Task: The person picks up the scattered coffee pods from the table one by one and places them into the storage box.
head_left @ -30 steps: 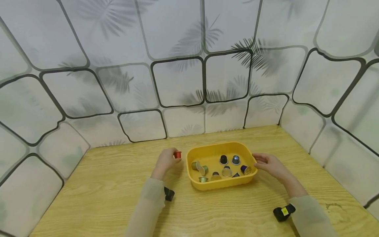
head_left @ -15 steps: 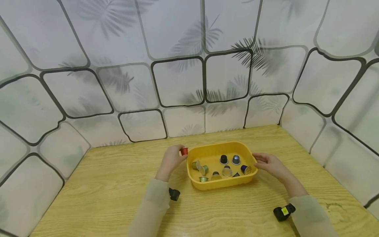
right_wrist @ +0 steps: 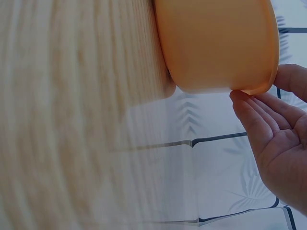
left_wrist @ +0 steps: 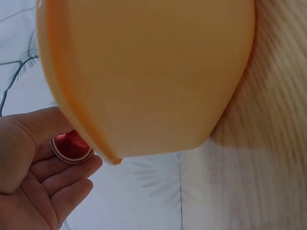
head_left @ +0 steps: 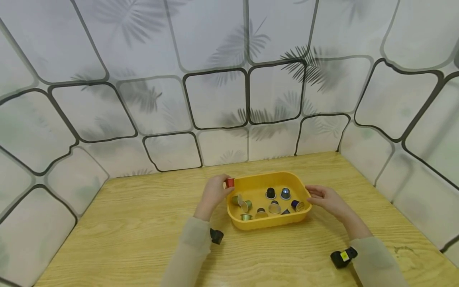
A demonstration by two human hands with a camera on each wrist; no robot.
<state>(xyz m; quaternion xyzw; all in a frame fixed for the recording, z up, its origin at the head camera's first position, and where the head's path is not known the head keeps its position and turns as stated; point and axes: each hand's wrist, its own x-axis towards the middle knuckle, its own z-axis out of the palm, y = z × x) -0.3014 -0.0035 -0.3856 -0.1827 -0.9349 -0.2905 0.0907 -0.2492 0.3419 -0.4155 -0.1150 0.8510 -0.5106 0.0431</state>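
Observation:
My left hand (head_left: 214,194) pinches a red coffee capsule (head_left: 230,182) at the left end of a yellow plastic basket (head_left: 242,226). In the left wrist view the capsule's round rim (left_wrist: 72,158) shows between thumb and fingers, close beside the basket's edge. At the basket's right end, my right hand (head_left: 324,198) grips the rim, thumb on one side and fingers underneath in the right wrist view. Several capsules lie in the basket: green ones (head_left: 246,205) at the left, a black one (head_left: 270,193) and a blue one (head_left: 285,193) upright, and a dark purple one (head_left: 297,205) tipped over.
The basket stands on a wood-grain table (head_left: 136,231). White patterned walls (head_left: 222,99) rise behind the table and along its sides. A black wrist camera (head_left: 216,236) sits on the left wrist and another camera (head_left: 343,257) on the right.
The left hand has moved right with the red capsule, from beside the basket to its left rim. My right hand and the basket have stayed in place.

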